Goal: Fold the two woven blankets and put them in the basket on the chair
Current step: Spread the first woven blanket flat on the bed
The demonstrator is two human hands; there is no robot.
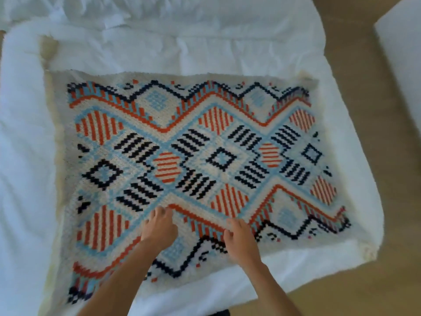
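A woven blanket (186,160) with orange, dark blue and light blue diamond patterns on cream lies spread flat on a white bed. My left hand (159,226) rests palm down on its near part, fingers bent with the tips on the fabric. My right hand (239,238) lies beside it on the blanket, its fingers curled down onto the weave. Whether either hand pinches the fabric cannot be told. Only one blanket shows; no basket or chair is in view.
The white bed (205,49) with rumpled bedding surrounds the blanket. A wooden floor (355,65) runs along the right and near side. A white piece of furniture (403,42) stands at the upper right.
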